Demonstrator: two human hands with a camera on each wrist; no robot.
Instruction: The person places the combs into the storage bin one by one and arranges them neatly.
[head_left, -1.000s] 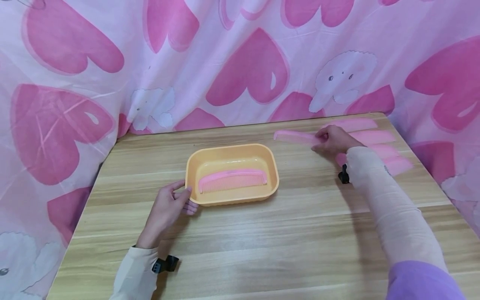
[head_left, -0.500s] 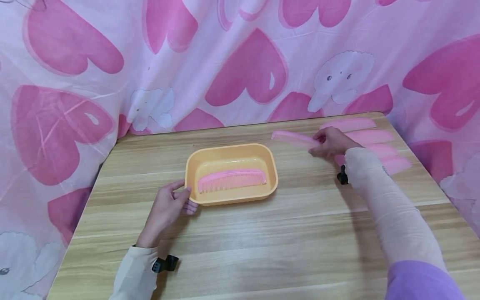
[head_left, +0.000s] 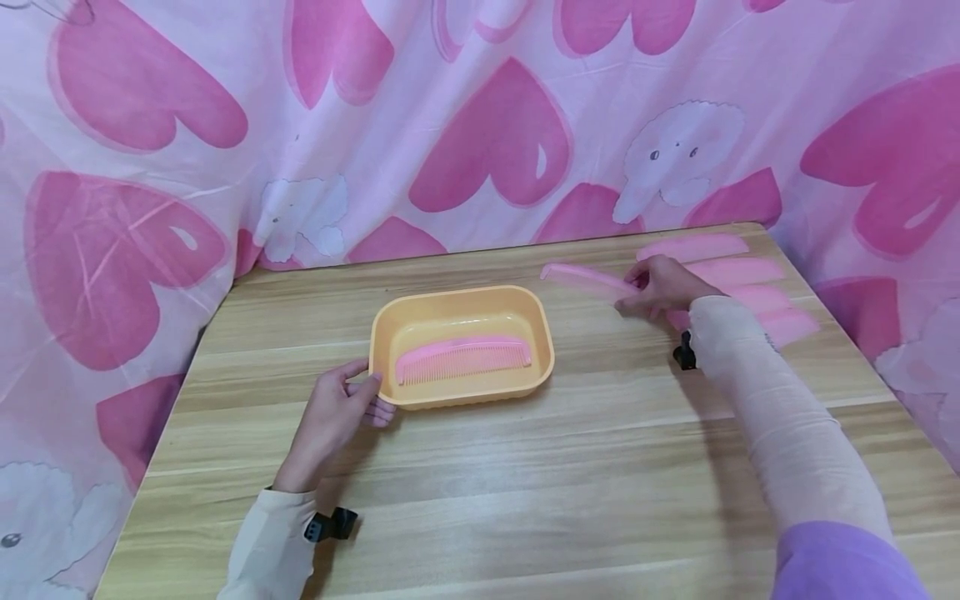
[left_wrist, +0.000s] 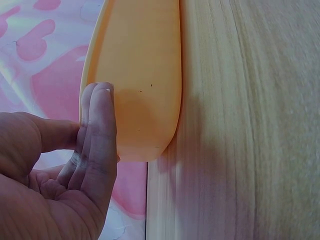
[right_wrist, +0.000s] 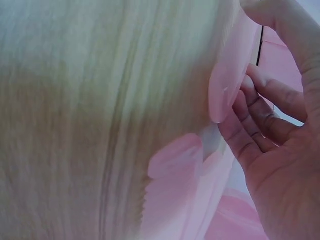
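In the head view my left hand (head_left: 335,421) grips the near left corner of a yellow-orange plastic tub (head_left: 465,399), thumb on the rim and fingers along the outside wall. The left wrist view shows those fingers flat against the tub's side (left_wrist: 145,65). One pink comb (head_left: 461,360) lies inside the tub, teeth toward me. Farther right, my right hand (head_left: 670,286) pinches another pink comb (head_left: 581,272) near one end, its other end pointing left. From the right wrist, that comb (right_wrist: 227,92) shows between thumb and fingers, low over the tabletop.
Several more pink combs (head_left: 738,270) lie in a row at the back right of the wooden table (head_left: 480,500), partly hidden by my right hand. A pink heart-print curtain (head_left: 495,133) hangs behind the table and along both sides.
The comb in my right hand has tilted a little, its held end now lower in the head view. My left hand and the tub keep their places; the head view has shifted slightly.
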